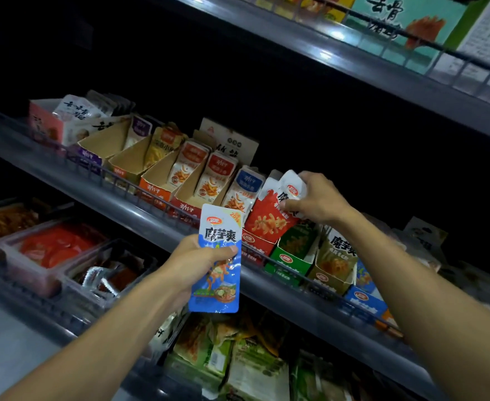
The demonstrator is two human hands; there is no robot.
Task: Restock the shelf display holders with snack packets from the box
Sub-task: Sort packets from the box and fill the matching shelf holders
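Observation:
My left hand [200, 257] grips a blue and white snack packet [217, 273] upright in front of the middle shelf. My right hand [319, 198] is closed on the top of red and white snack packets [269, 212] that stand in a red display holder [256, 243] on that shelf. Beside it stand a green holder [291, 257], a tan holder [332, 273] and a blue holder [363, 302]. To the left is a row of cardboard holders [162, 180] with orange and white packets. The box is not in view.
A wire rail [139, 186] runs along the middle shelf's front edge. Above is another shelf [382, 70] with boxed goods. Below left are clear trays of red food [55, 247]; below centre lie loose green and tan packets [238, 357].

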